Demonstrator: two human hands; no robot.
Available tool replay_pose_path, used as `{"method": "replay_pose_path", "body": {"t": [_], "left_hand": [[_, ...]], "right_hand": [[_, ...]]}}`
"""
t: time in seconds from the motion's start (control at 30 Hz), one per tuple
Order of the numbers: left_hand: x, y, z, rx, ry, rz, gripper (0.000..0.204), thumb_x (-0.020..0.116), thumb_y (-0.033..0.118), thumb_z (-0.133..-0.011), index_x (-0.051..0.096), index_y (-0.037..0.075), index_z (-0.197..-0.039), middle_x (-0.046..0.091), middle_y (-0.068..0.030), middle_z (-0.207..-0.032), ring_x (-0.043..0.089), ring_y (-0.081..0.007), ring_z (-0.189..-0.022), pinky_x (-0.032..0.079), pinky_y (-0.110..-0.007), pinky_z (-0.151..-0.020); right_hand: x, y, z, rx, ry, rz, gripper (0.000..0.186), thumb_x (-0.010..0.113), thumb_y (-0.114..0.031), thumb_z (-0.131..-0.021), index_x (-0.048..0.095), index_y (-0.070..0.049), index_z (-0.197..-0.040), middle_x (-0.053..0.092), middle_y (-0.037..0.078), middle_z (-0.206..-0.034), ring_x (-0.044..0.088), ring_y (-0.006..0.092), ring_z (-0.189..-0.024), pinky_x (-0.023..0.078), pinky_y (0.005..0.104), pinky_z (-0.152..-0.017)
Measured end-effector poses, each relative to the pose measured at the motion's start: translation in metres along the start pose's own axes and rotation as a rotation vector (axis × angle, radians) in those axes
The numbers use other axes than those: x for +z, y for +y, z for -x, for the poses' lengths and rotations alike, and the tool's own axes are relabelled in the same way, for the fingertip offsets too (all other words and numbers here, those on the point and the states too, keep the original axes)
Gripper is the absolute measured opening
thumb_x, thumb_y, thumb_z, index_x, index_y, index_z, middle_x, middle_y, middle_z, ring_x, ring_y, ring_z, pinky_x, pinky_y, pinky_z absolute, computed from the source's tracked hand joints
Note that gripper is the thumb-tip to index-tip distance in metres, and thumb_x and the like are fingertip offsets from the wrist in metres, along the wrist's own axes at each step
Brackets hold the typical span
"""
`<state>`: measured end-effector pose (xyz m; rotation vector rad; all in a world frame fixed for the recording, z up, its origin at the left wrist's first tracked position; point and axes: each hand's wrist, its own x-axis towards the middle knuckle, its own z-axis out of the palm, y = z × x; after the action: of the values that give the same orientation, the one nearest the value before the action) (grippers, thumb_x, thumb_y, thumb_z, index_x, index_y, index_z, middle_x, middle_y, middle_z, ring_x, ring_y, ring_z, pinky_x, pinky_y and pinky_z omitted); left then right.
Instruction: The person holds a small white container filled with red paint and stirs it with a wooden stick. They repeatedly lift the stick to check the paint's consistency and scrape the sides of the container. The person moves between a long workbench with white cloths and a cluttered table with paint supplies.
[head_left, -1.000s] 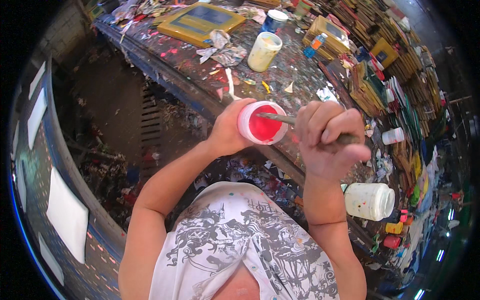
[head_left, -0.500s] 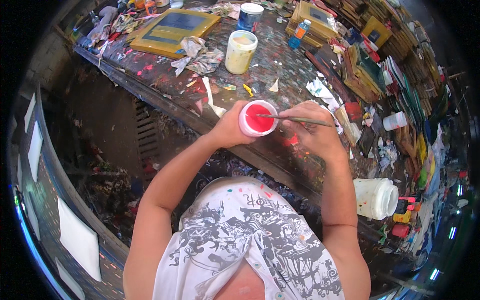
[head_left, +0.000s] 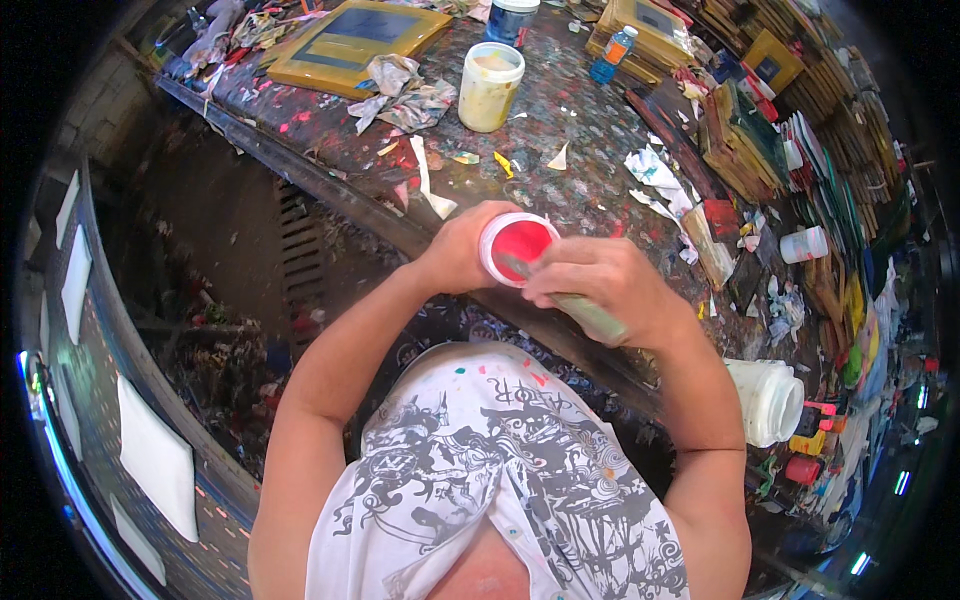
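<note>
Near the table's front edge, my left hand (head_left: 462, 250) is wrapped round the side of a small white plastic tub (head_left: 488, 241). Bright red paint (head_left: 528, 240) coats the inside of the tub, and its mouth tilts toward me. At the tub's right rim my right hand (head_left: 612, 280) is closed on a flat, greyish-green stirring stick (head_left: 590, 318). The stick's lower end reaches into the paint, while its handle end sticks out below my palm. Motion blurs the stick, and my fingers cover its middle.
Beyond the tub stands a yellow-stained white tub (head_left: 491, 92). Crumpled rags (head_left: 415, 95) lie beside a yellow-framed screen (head_left: 360, 48). A blue bottle (head_left: 612, 56) stands farther back. On the right are stacked frames (head_left: 740, 140) and a white plastic jug (head_left: 765, 400) by my right forearm.
My right hand has turned and moved down and closer to the tub, swinging the stick from nearly level to steeply slanted. The tub stays in my left hand. The whole view has shifted slightly.
</note>
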<state>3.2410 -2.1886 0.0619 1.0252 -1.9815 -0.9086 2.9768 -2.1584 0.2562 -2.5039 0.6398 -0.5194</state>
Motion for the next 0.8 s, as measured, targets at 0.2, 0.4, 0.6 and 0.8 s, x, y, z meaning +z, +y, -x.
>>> {"method": "replay_pose_path", "body": {"t": [0.2,0.4,0.6,0.8], "left_hand": [[0.0,0.003,0.003,0.031,-0.009,-0.005,0.092,0.114,0.035,-0.078,0.071,0.009,-0.154,0.079,-0.0165,-0.151,0.078,-0.0362,-0.139,0.063,-0.049,-0.12],[0.0,0.005,0.003,0.078,0.002,0.01,0.084,0.111,0.037,-0.079,0.074,0.01,-0.15,0.08,-0.018,-0.148,0.076,-0.0397,-0.14,0.061,-0.052,-0.12],[0.0,0.004,0.003,0.098,0.011,-0.016,0.089,0.113,0.031,-0.077,0.072,0.009,-0.153,0.079,-0.0181,-0.149,0.076,-0.04,-0.14,0.061,-0.052,-0.121],[0.004,-0.001,0.002,0.156,0.024,-0.085,0.093,0.113,0.027,-0.075,0.07,0.009,-0.155,0.079,-0.0175,-0.149,0.077,-0.0405,-0.14,0.062,-0.051,-0.121]], "right_hand": [[0.001,-0.01,0.0,0.038,0.169,0.128,0.029,0.089,-0.001,-0.09,0.088,-0.013,-0.116,0.083,0.01,-0.11,0.082,0.035,-0.108,0.066,0.0494,-0.091],[0.004,-0.01,0.006,0.079,0.118,-0.072,0.028,0.089,0.002,-0.09,0.09,-0.012,-0.114,0.082,0.013,-0.107,0.081,0.0363,-0.099,0.066,0.0465,-0.087],[0.003,-0.01,0.018,0.021,0.155,0.002,0.027,0.089,0.003,-0.092,0.09,-0.009,-0.117,0.085,0.013,-0.109,0.083,0.0348,-0.102,0.066,0.046,-0.089],[0.004,-0.02,0.022,0.135,0.264,0.237,0.024,0.09,0.003,-0.094,0.09,-0.008,-0.115,0.088,0.013,-0.11,0.085,0.0356,-0.104,0.067,0.0466,-0.093]]}}
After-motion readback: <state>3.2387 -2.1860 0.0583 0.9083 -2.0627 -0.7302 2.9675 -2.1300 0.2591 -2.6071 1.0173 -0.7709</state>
